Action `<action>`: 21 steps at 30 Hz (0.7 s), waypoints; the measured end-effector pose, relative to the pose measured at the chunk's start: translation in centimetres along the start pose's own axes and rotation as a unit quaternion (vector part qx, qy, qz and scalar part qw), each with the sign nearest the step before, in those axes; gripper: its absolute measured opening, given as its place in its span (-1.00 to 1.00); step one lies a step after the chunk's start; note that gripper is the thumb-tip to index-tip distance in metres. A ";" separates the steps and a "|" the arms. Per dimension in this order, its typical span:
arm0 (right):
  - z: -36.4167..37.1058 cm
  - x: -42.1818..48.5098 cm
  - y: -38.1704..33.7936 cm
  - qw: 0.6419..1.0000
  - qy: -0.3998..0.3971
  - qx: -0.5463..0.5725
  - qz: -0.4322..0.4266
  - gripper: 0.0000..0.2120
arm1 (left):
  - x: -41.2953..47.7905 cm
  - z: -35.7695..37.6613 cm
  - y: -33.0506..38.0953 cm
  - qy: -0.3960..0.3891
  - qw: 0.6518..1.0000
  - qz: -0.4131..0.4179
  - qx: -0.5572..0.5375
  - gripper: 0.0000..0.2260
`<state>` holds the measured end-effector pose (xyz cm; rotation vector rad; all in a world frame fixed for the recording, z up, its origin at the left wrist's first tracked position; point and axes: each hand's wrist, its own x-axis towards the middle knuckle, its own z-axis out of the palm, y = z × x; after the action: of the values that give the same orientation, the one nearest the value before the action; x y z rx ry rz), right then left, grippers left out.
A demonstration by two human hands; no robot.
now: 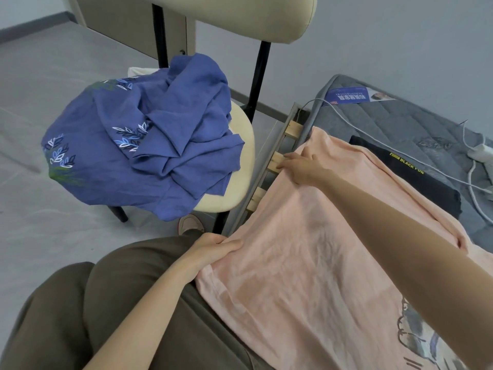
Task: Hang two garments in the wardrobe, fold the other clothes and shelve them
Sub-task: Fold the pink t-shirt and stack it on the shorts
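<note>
Pink garment (306,263) spread flat over grey mattress (416,116) edge and person's lap; left hand (216,247) grips its near edge, thumb on top; right hand (301,166) at its far edge beside wooden slats (277,161), grip unclear; black garment (416,166) with yellow lettering partly under pink one; blue garment (138,145) with leaf embroidery heaped on cream chair (240,129); white cable (354,126) across mattress.
</note>
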<state>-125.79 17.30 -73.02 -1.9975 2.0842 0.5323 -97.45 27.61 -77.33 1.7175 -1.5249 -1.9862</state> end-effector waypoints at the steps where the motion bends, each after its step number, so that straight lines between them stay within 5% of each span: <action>1: -0.1 0.2 -0.2 1.000 -0.013 -0.021 -0.005 -0.49 | 0.0 -0.1 0.0 0.007 1.000 0.012 0.005 -0.75; 10: -0.9 0.2 -0.8 0.996 0.046 -0.062 -0.046 -0.69 | -0.3 -0.4 0.1 0.022 0.990 0.140 -0.023 -0.77; 16: -2.5 -2.1 0.5 0.989 0.121 -0.075 -0.043 -0.69 | -0.9 -0.5 0.5 -0.020 0.992 0.108 -0.058 -0.55; 21: -2.9 -4.8 1.9 0.986 0.110 -0.128 0.000 -0.71 | -2.1 -0.1 1.8 -0.060 0.990 0.111 -0.063 -0.84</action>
<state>-127.14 20.65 -68.30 -2.2928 2.2398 0.6327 -97.52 28.00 -74.54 1.3401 -1.5145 -2.0523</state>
